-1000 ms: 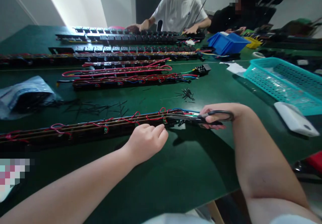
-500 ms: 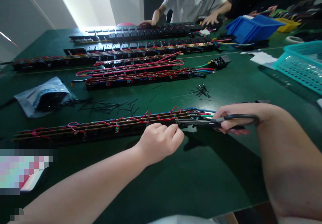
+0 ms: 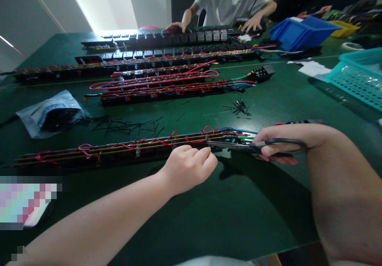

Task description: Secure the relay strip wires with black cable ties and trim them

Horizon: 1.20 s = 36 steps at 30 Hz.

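A long power strip [image 3: 113, 154] with its wiring exposed lies across the table in front of me. Brass-coloured bars run along it, with red and blue wires looped over them. My left hand [image 3: 192, 166] is closed in a fist against its near edge; whatever the fingers hold is hidden. In my right hand [image 3: 268, 138] is a pair of scissors [image 3: 276, 141], black-handled, its blades pointing left. The blade tips lie by the strip just above my left knuckles. Green, red and blue wires run under my right hand at that end.
Black cable ties [image 3: 128, 126] spill from a plastic bag [image 3: 49, 112]; a small pile of black clippings [image 3: 241, 107] lies beyond. Further strips [image 3: 167, 88] lie behind. A blue bin [image 3: 301, 33] and turquoise basket [image 3: 355, 73] stand right. A co-worker's hands [image 3: 177, 27] rest on the farthest strip.
The scissors and my right hand have shifted only slightly. My left hand stays in place. On the co-worker's strip, the right-hand sockets now show pale faces, as if it has been turned.
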Each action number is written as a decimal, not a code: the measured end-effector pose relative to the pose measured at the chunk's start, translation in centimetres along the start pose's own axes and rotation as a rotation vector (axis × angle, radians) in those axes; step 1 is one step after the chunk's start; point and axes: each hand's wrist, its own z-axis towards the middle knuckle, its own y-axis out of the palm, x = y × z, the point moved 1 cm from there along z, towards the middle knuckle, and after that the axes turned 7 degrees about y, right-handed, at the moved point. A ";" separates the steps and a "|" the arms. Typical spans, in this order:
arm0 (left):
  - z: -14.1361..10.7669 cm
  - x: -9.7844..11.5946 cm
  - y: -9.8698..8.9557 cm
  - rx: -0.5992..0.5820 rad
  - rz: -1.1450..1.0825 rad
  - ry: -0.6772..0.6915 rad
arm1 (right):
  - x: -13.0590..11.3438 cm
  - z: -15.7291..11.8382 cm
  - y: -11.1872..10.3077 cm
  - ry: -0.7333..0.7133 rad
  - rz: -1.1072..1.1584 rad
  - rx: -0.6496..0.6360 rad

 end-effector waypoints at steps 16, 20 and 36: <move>0.0 -0.9 -0.1 -0.020 -0.020 -0.028 | 0.2 1.6 1.9 0.071 0.047 0.105; 0.3 -0.6 -0.3 -0.022 -0.030 -0.040 | 0.3 1.8 2.5 0.116 0.054 0.143; -3.4 -12.3 -3.4 -0.142 -0.389 -0.803 | 1.2 1.3 3.0 -0.202 -0.231 0.292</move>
